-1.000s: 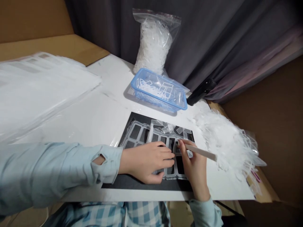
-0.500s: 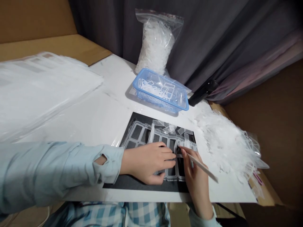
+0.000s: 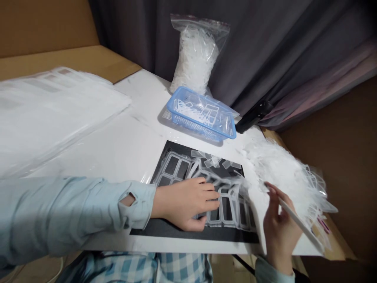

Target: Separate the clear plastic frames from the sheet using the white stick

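My left hand lies flat, fingers stretched, on a clear plastic sheet patterned with rectangular white-edged frames. The sheet rests on a black mat; its right part is raised and rippled. Right of the mat, my right hand is closed around a flat, pale stick that points down to the right. Whether its fingertips also pinch the film is too blurred to tell. Several small clear rectangles lie loose along the mat's far edge.
A blue basket with white frame-shaped pieces stands behind the mat, before a full zip bag. A tangled heap of clear scraps lies right. Stacked plastic sheets cover the left; a black cylindrical object leans at the back.
My right hand has moved right, off the mat, with the stick still in it. The sheet's right part has lifted and stretched that way. My left hand has stayed in place.
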Available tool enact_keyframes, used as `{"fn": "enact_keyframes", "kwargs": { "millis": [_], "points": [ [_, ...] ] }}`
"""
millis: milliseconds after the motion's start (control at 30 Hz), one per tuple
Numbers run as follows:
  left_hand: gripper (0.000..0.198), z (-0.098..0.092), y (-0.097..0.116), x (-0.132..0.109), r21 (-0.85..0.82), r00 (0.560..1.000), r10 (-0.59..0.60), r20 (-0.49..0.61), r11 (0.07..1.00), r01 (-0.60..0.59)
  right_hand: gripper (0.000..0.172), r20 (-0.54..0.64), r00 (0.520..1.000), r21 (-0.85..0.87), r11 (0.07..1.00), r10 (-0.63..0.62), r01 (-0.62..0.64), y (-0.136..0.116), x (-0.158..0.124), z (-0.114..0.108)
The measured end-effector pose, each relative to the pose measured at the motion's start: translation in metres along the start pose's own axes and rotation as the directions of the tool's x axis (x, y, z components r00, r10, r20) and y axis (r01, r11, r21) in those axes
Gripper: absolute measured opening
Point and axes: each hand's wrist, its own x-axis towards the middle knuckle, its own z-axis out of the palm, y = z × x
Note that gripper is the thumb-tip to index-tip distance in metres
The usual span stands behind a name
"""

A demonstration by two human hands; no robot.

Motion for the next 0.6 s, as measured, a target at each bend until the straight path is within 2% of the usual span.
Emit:
{"fn": "enact_keyframes", "kwargs": {
  "millis": [67,133,167,233,300,367,467,600],
  "points": [
    [0.031,-0.001,0.0,0.0,0.013,1.0,-0.001,0.007,1.0,0.001,0.046,-0.085,0.995,-0.027,0.998,0.058,-0.061,-0.002,0.006,-0.007],
    [0.028,-0.002,0.001,0.001,0.031,1.0,-0.003,0.012,1.0,0.003,0.046,-0.104,0.989,0.035,0.994,0.108,-0.105,-0.004,0.008,-0.014],
    [0.025,-0.003,0.001,0.001,0.04,1.0,-0.003,0.016,0.999,0.003,0.044,-0.067,0.989,0.103,0.986,0.134,-0.127,-0.005,0.008,-0.016],
    [0.022,-0.005,0.002,0.002,0.062,1.0,-0.001,0.024,0.998,-0.001,0.04,0.095,0.977,0.257,0.944,0.191,-0.209,-0.007,0.002,-0.019],
    [0.021,-0.007,0.003,0.003,0.082,1.0,0.005,0.024,0.997,-0.007,0.036,0.295,0.927,0.343,0.879,0.234,-0.331,-0.01,-0.008,-0.017],
    [0.024,-0.008,0.003,0.003,0.091,1.0,0.013,0.017,0.996,-0.014,0.034,0.434,0.868,0.367,0.833,0.24,-0.414,-0.014,-0.018,-0.012],
    [0.032,-0.006,0.002,0.002,0.078,1.0,0.008,0.021,0.997,-0.009,0.033,0.513,0.834,0.383,0.816,0.202,-0.433,-0.023,-0.031,-0.002],
    [0.044,-0.002,0.001,0.001,0.059,0.999,-0.013,0.048,0.998,0.01,0.031,0.508,0.849,0.376,0.849,0.146,-0.371,-0.031,-0.036,0.007]
  ]
}}
